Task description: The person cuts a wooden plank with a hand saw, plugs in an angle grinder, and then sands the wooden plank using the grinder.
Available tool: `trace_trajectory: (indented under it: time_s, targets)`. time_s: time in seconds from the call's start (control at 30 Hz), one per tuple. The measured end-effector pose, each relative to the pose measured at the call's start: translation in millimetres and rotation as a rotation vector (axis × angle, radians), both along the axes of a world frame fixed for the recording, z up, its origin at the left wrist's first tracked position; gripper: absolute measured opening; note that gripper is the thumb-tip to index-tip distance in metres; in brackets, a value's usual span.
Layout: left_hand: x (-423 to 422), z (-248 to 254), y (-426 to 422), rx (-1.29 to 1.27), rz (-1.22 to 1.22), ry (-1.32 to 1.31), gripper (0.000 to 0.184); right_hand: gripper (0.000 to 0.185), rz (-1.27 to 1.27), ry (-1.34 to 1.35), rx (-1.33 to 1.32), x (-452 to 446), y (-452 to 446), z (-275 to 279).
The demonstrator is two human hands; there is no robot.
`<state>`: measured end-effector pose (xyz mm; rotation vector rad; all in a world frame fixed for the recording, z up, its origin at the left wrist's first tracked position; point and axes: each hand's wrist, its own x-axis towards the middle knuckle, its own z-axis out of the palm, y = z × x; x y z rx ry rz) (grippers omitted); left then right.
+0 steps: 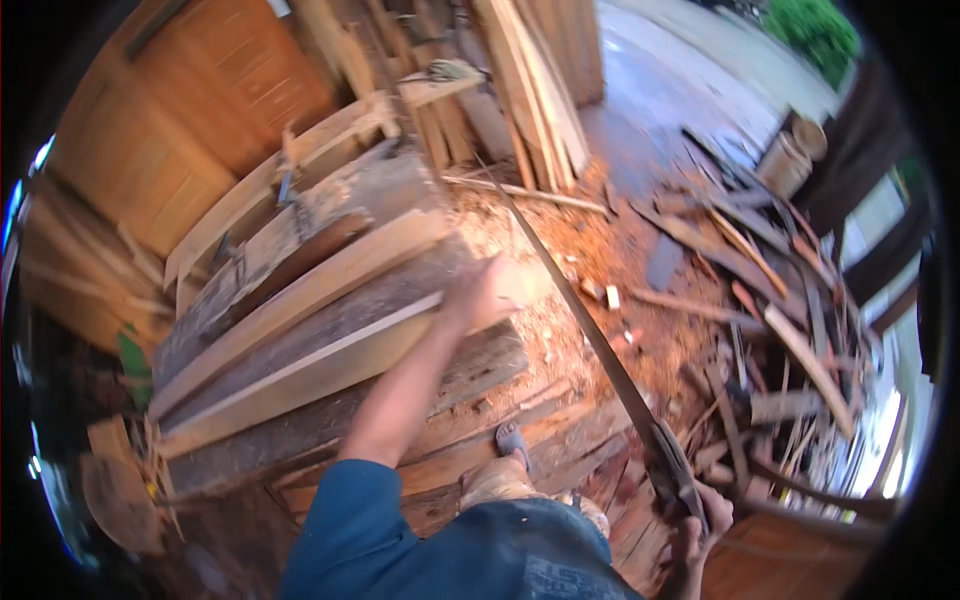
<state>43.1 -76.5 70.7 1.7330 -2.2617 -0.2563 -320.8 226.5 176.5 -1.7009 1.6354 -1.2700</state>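
My right hand (697, 520) is closed around the handle end of a long handsaw (590, 325) at the lower right. Its narrow blade slants up and away to the left, over the sawdust and apart from the boards. My left arm reaches forward, and my left hand (474, 292) is at the far end of a pale wooden board (345, 372). That hand is smeared by motion, so I cannot tell whether its fingers grip the board or only touch it. A second pale board (310, 300) lies alongside on the dark, worn workbench (480, 362).
Sawdust (545, 335) covers the ground beyond the bench. A heap of scrap wood (790, 300) lies to the right. Tall planks (535, 100) lean at the back, near a small wooden stool (440, 90). Orange-brown wooden panels (230, 80) stand at the upper left.
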Motion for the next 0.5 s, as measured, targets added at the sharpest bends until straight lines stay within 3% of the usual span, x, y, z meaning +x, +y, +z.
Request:
trace_trajectory:
  time_s: [0.1, 0.13, 0.2, 0.23, 0.3, 0.33, 0.5]
  targets:
    - [37.7, -33.6, 3.6, -0.21, 0.069, -0.002, 0.1, 0.066, -0.002, -0.072, -0.084, 11.0, -23.9, 16.6]
    - [47.8, -27.5, 9.8, -0.07, 0.114, 0.032, 0.103, 0.066, -0.069, -0.087, -0.139, 14.3, -28.8, 13.8]
    - [54.3, -17.5, 21.4, 0.225, 0.149, 0.105, 0.108, 0.063, 0.053, -0.111, -0.065, -3.4, -50.1, 4.5]
    - [49.5, -20.3, 28.8, 0.135, 0.138, 0.127, 0.102, 0.064, 0.041, 0.035, -0.15, 1.7, -64.9, 5.9]
    - [46.0, -20.9, 37.4, 0.114, 0.121, 0.186, 0.099, 0.065, 0.072, -0.034, -0.153, 16.6, -89.6, 15.4]
    - [44.4, -22.4, 43.9, 0.114, 0.106, 0.211, 0.098, 0.065, 0.114, -0.254, -0.078, 36.3, -102.4, 30.4]
    - [29.8, -36.0, 30.9, -0.005, 0.047, 0.146, 0.095, 0.062, 0.054, -0.359, 0.087, 44.2, -112.9, 9.2]
